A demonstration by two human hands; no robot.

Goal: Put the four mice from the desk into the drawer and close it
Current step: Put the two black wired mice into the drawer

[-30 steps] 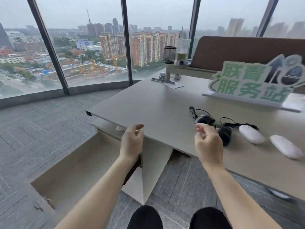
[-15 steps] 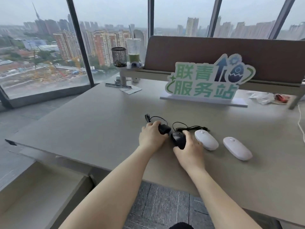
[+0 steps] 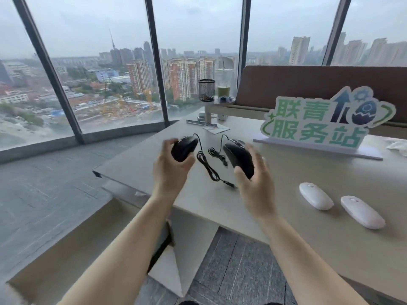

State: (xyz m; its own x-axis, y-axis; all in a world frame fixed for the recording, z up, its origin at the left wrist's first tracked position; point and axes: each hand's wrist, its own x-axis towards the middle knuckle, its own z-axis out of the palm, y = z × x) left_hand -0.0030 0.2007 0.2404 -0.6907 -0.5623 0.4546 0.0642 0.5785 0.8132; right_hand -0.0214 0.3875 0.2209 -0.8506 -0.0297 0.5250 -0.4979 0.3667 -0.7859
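Head view: at centre frame a person's left hand (image 3: pixel 169 164) grips one black wired mouse (image 3: pixel 184 148) while the right hand (image 3: pixel 253 183) grips a second black wired mouse (image 3: pixel 239 158), both lifted clear of the bench (image 3: pixel 286 227). Their thin cords (image 3: pixel 208 164) hang loose and tangled between the two hands, the plug ends trailing toward the benchtop. Two white wireless mice, one (image 3: pixel 316 195) just beside the other (image 3: pixel 362 211), lie at right of frame on the bench. That makes four mice: two black in hand, two white waiting. The open drawer (image 3: pixel 72 256) sits at lower left, nothing visible in it. The mice look light, hard-shelled and smooth, best cupped around the body; the limp cords could snag on the drawer edge unless gathered in.
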